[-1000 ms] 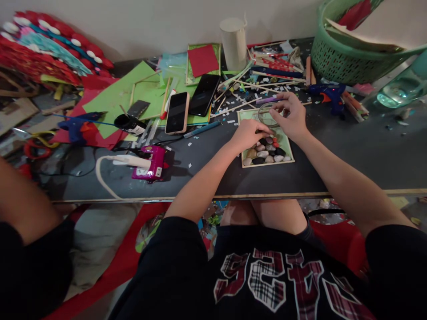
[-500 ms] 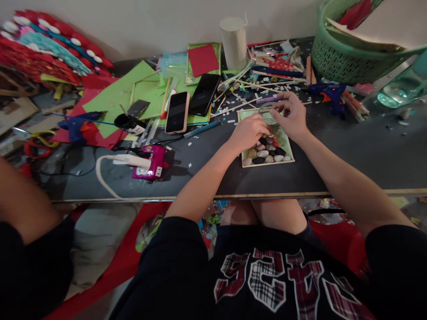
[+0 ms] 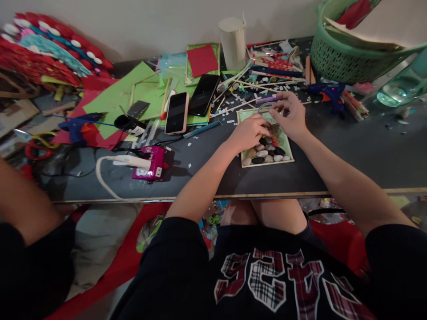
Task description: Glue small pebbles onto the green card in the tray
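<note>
A pale green framed panel (image 3: 284,141) lies on the dark table, its near half covered with smooth pebbles (image 3: 262,154) in black, white and brown, along with a small red piece. My left hand (image 3: 248,132) rests over the panel's left side, fingers curled together above the pebbles; what they hold, if anything, is hidden. At the panel's far edge, my right hand (image 3: 290,114) pinches thumb to fingers on a thin, curved, ring-like piece (image 3: 264,106), partly see-through. Its exact kind is unclear. Both hands nearly meet over the panel.
Two phones (image 3: 177,113), a magenta plug adapter (image 3: 150,163) and coloured paper lie left. Thin sticks and scraps litter the back near a white cylinder (image 3: 232,43). A blue glue gun (image 3: 328,94), green basket (image 3: 347,58) and water bottle (image 3: 393,94) stand right. Another person's arm (image 3: 26,204) is at left.
My left fingers have shifted slightly above the pebbles, and the ring-like piece shows at a flatter angle. My right hand stays almost in place.
</note>
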`<state>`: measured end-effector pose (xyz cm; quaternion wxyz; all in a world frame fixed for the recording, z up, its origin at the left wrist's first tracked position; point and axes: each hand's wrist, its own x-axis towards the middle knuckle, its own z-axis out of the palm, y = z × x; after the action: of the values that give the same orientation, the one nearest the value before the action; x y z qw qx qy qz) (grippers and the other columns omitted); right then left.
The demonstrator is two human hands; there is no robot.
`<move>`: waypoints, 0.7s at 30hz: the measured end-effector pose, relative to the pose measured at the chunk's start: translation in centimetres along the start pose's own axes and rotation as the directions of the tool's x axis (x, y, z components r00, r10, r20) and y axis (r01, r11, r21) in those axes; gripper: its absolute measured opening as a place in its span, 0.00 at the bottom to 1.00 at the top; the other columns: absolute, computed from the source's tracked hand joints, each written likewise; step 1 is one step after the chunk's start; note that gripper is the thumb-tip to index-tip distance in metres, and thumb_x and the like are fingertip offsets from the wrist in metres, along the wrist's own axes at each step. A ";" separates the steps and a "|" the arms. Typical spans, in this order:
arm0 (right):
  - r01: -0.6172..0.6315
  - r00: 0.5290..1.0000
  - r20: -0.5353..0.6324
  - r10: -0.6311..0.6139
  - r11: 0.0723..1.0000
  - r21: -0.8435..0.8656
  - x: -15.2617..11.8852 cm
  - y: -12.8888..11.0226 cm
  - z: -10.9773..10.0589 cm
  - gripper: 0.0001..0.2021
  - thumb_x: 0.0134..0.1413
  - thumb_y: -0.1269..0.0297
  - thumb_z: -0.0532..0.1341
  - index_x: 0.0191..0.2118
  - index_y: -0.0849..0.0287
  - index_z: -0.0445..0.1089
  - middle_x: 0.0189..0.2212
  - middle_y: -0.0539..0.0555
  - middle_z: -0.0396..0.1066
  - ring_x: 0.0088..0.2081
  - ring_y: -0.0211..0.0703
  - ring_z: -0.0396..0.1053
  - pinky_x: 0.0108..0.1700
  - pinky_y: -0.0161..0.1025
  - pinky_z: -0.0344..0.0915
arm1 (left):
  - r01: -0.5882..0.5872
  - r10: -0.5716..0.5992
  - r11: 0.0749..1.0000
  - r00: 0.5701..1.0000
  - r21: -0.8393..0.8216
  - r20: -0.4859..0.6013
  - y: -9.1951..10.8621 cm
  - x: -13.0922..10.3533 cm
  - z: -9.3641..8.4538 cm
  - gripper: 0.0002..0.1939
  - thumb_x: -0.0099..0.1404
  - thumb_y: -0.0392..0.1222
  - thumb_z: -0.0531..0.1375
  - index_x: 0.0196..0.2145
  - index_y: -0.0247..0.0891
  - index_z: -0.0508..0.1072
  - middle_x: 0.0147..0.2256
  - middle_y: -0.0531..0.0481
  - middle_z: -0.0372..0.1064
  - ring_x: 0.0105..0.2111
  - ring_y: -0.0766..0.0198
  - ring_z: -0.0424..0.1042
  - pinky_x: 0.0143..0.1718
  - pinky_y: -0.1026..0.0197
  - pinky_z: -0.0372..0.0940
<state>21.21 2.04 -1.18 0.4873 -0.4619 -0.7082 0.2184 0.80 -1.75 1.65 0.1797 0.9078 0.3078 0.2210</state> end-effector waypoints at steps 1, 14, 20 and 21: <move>-0.002 1.000 0.000 0.002 1.000 -0.001 0.0 0.0 0.0 0.28 0.54 0.39 0.68 0.52 0.54 0.70 0.38 0.54 0.79 0.37 0.49 0.76 0.46 0.55 0.77 | -0.005 0.005 1.000 1.000 0.009 0.004 0.0 0.0 -0.1 0.26 0.64 0.23 0.51 0.41 0.43 0.86 0.48 0.45 0.80 0.54 0.52 0.74 0.54 0.48 0.72; 0.004 1.000 0.008 -0.004 1.000 0.007 0.0 0.0 0.0 0.29 0.55 0.37 0.67 0.53 0.52 0.67 0.37 0.52 0.80 0.36 0.45 0.75 0.43 0.50 0.76 | -0.014 0.016 1.000 0.994 0.020 -0.105 -0.3 -0.5 -0.2 0.22 0.67 0.26 0.53 0.46 0.42 0.84 0.45 0.47 0.82 0.50 0.54 0.75 0.53 0.48 0.71; 0.048 0.999 0.005 -0.048 0.999 0.007 0.1 0.8 0.2 0.27 0.57 0.41 0.66 0.54 0.53 0.67 0.37 0.53 0.79 0.37 0.46 0.76 0.43 0.51 0.77 | -0.044 0.044 0.997 0.999 0.061 -0.014 -0.2 -0.5 -0.1 0.20 0.67 0.27 0.54 0.42 0.40 0.85 0.41 0.44 0.81 0.50 0.52 0.75 0.50 0.49 0.73; 0.053 0.999 0.004 -0.053 0.999 0.001 0.1 0.8 0.2 0.27 0.57 0.41 0.66 0.54 0.53 0.67 0.37 0.53 0.78 0.37 0.47 0.76 0.42 0.51 0.77 | -0.040 0.041 0.997 0.999 0.058 -0.016 -0.2 -0.5 -0.1 0.20 0.67 0.27 0.54 0.42 0.40 0.85 0.41 0.44 0.81 0.50 0.52 0.75 0.49 0.48 0.73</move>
<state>21.43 2.52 -1.83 0.4919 -0.4422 -0.7210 0.2068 0.31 -1.89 1.54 0.1461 0.9167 0.2973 0.2234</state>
